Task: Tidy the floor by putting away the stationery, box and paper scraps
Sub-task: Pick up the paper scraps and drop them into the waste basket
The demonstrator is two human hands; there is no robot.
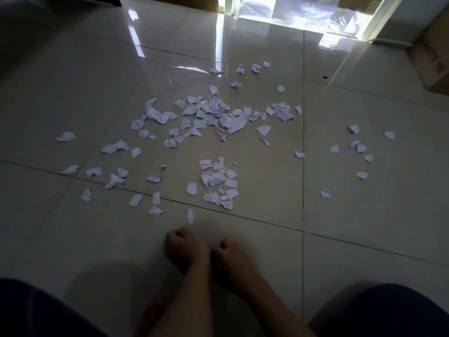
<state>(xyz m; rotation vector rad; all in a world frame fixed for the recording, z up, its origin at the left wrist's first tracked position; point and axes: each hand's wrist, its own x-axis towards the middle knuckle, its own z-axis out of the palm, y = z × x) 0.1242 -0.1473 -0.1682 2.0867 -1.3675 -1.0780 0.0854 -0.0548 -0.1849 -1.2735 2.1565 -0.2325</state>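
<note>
Down on the glossy tile floor [364, 239], the person is crouching low, dark trouser knees [36, 312] framing the bottom corners, and both hands are hovering close together just above the tiles. The left hand [184, 246] and the right hand [232, 256] are showing only their backs. The fingers of each are curling under into loose fists, and no paper is poking out of either one. The light is dim and the palms are facing down, so something small could be hiding in there.

Ahead of the hands, the paper scraps [233, 122] are lying everywhere. The thickest heap is sitting mid-floor, a smaller cluster [220, 186] is lying nearer, and stragglers [359, 148] are trailing off to the right, well apart from the rest. One lone scrap [190, 216] is lying just beyond the left knuckles, the closest thing to reach.

At the right edge a cardboard box [432, 66] is sitting on the floor. Whether it is the box to be put away, I cannot tell. No stationery is showing in this view.

As for progress, I am judging this as barely begun on the paper. Nothing is looking gathered, and the whole spread is waiting to be picked up.
</note>
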